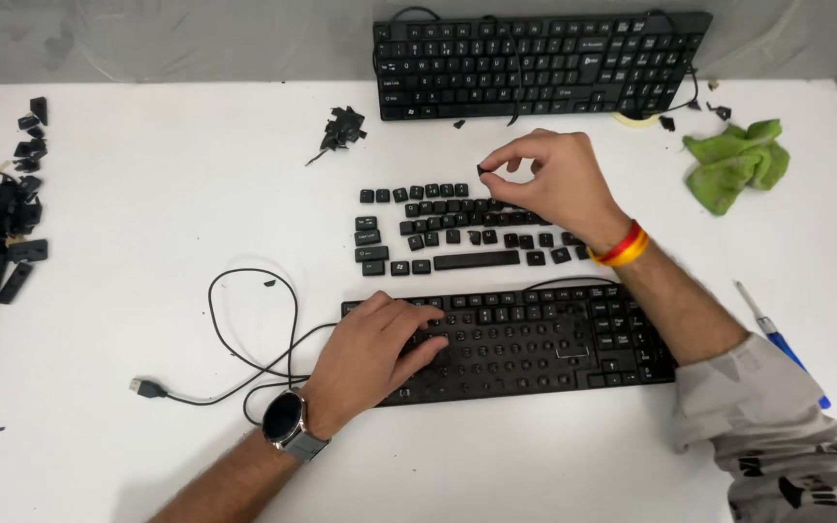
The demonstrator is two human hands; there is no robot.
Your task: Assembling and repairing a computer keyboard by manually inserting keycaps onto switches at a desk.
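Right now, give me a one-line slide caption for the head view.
Left hand rests on a stripped keyboard while the right hand pinches a keycap above rows of loose keycaps.

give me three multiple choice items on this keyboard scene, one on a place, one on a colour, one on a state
1. Where does the green cloth lie?
A. far right of the table
B. under the near keyboard
C. on the far keyboard

2. What colour is the loose keycap pinched by the right hand?
A. white
B. black
C. green

3. In what state is the near keyboard under the left hand?
A. fully keyed
B. most keycaps off
C. flipped over

Answers:
1 A, the cloth sits on the white table beside the far keyboard.
2 B, it is dark like the removed keycaps laid in rows.
3 B, bare round sockets show across its main area.
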